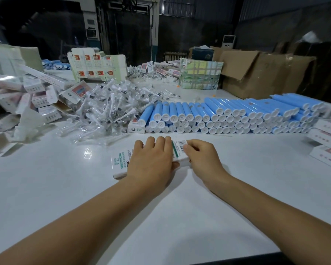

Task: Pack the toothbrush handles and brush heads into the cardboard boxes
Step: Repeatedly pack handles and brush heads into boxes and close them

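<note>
while both hands work the one cardboard box [120, 163] lying flat mid-desk, its long axis runs across, left to right. left hand [151, 159] lies over its middle, fingers curled at the far edge; right hand [201, 155] pinches the barcoded right end. blue toothbrush handles [227, 115] are stacked just beyond, toward the desk's far right, nearer the right hand; bagged brush heads [107, 106] far left.
</note>
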Available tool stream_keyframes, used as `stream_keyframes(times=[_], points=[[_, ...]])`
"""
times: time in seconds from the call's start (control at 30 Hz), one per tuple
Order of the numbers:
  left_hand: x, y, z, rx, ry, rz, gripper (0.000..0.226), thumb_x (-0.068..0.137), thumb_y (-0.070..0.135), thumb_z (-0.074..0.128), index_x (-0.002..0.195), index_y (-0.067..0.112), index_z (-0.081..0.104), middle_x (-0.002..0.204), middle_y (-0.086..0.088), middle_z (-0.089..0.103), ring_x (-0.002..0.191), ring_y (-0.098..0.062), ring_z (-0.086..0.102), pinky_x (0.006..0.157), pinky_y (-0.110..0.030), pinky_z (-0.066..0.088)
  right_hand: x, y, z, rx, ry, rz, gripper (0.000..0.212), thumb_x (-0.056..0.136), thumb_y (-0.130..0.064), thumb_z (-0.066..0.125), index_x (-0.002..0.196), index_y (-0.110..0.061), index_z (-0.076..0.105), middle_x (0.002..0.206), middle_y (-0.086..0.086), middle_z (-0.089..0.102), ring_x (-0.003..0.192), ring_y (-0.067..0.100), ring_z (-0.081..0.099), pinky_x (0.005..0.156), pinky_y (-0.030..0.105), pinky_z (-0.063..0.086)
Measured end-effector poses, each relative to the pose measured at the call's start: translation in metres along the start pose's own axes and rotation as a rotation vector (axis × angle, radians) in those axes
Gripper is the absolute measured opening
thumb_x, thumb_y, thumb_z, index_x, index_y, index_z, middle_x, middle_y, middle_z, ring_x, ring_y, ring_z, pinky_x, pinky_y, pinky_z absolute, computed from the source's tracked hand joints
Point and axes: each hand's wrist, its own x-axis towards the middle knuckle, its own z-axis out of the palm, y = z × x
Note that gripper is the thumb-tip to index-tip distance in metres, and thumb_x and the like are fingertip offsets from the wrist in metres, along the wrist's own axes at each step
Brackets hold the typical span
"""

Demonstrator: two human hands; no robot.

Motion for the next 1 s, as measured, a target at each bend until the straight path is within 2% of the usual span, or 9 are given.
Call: stream_keyframes(times=[0.23, 0.33, 0.43, 0.5, 0.63, 0.77, 0.83, 0.93, 1.0], points=[[0.0, -0.003, 0.0, -0.038, 0.019, -0.047, 0.064, 0.093, 0.058, 0.034, 0.139, 0.014, 0.022, 0.128, 0.0, 0.044, 0.112, -0.024, 0.042, 0.087, -0.039, 0.031, 0.005, -0.005, -0.008, -0.055, 0.072, -0.083, 0.003, 0.091, -0.023, 0.061, 0.088, -0.024, 0.063, 0.097, -0.001, 0.062, 0.081, 0.01, 0.059, 0.072, 0.027, 0.051], [0.003, -0.007, -0.003, -0.065, 0.039, -0.1, 0.069, 0.091, 0.062, 0.031, 0.143, 0.017, 0.02, 0.135, 0.001, 0.043, 0.116, -0.023, 0.042, 0.089, -0.037, 0.032, 0.013, -0.005, -0.019, 0.249, 0.284, 0.142, 0.036, 0.09, -0.03, 0.062, 0.123, -0.02, 0.054, 0.108, 0.002, 0.055, 0.086, 0.011, 0.056, 0.067, 0.026, 0.05], [0.004, -0.006, -0.005, -0.062, 0.037, -0.094, 0.074, 0.088, 0.065, 0.025, 0.144, 0.016, 0.02, 0.134, 0.0, 0.043, 0.116, -0.024, 0.043, 0.088, -0.037, 0.032, 0.011, -0.011, -0.019, 0.946, -0.064, 0.533, 0.032, 0.089, -0.026, 0.06, 0.11, -0.001, 0.062, 0.095, 0.015, 0.071, 0.077, 0.025, 0.07, 0.06, 0.032, 0.058], [0.001, -0.001, -0.006, -0.05, 0.037, -0.066, 0.077, 0.085, 0.065, 0.018, 0.143, 0.014, 0.022, 0.131, 0.0, 0.045, 0.113, -0.023, 0.044, 0.087, -0.037, 0.032, 0.008, -0.012, -0.016, 1.071, -0.217, 0.573, 0.028, 0.082, -0.022, 0.062, 0.098, 0.0, 0.064, 0.093, 0.018, 0.072, 0.077, 0.027, 0.072, 0.062, 0.035, 0.06], [-0.001, 0.003, -0.006, -0.002, 0.031, -0.047, 0.078, 0.088, 0.063, 0.018, 0.145, 0.01, 0.021, 0.129, -0.002, 0.045, 0.112, -0.025, 0.044, 0.087, -0.038, 0.032, 0.006, -0.006, -0.007, 0.859, -0.179, 0.346, 0.013, 0.089, -0.001, 0.055, 0.099, 0.001, 0.063, 0.088, 0.015, 0.072, 0.081, 0.024, 0.071, 0.07, 0.035, 0.059], [-0.005, 0.008, -0.007, 0.06, 0.019, 0.002, 0.073, 0.093, 0.061, 0.03, 0.141, 0.006, 0.028, 0.121, -0.005, 0.048, 0.103, -0.027, 0.046, 0.082, -0.039, 0.034, -0.005, -0.004, 0.003, 0.029, -0.005, -0.003, 0.017, 0.092, -0.007, 0.049, 0.099, -0.013, 0.064, 0.09, -0.001, 0.069, 0.082, 0.013, 0.065, 0.071, 0.017, 0.049], [-0.005, 0.01, -0.011, 0.089, 0.034, -0.006, 0.068, 0.091, 0.054, 0.027, 0.138, 0.006, 0.036, 0.116, -0.005, 0.051, 0.099, -0.027, 0.049, 0.08, -0.039, 0.037, -0.008, -0.002, 0.008, -0.21, 0.014, -0.09, 0.027, 0.096, -0.015, 0.043, 0.119, -0.011, 0.056, 0.103, 0.002, 0.067, 0.091, 0.016, 0.061, 0.073, 0.021, 0.043], [-0.004, 0.012, -0.014, 0.083, 0.014, 0.002, 0.068, 0.088, 0.049, 0.021, 0.14, 0.005, 0.026, 0.121, -0.006, 0.045, 0.104, -0.028, 0.045, 0.083, -0.039, 0.034, -0.01, -0.002, 0.009, -0.278, 0.014, -0.117, 0.035, 0.099, -0.022, 0.04, 0.132, -0.013, 0.047, 0.11, 0.004, 0.063, 0.096, 0.018, 0.056, 0.075, 0.023, 0.034], [-0.003, 0.012, -0.011, 0.069, 0.02, 0.002, 0.067, 0.092, 0.049, 0.021, 0.142, 0.005, 0.019, 0.125, -0.006, 0.041, 0.107, -0.028, 0.042, 0.085, -0.04, 0.031, -0.01, -0.006, 0.007, -0.078, -0.009, -0.052, 0.021, 0.099, -0.026, 0.041, 0.106, -0.016, 0.057, 0.092, -0.001, 0.066, 0.085, 0.016, 0.058, 0.075, 0.03, 0.042]])
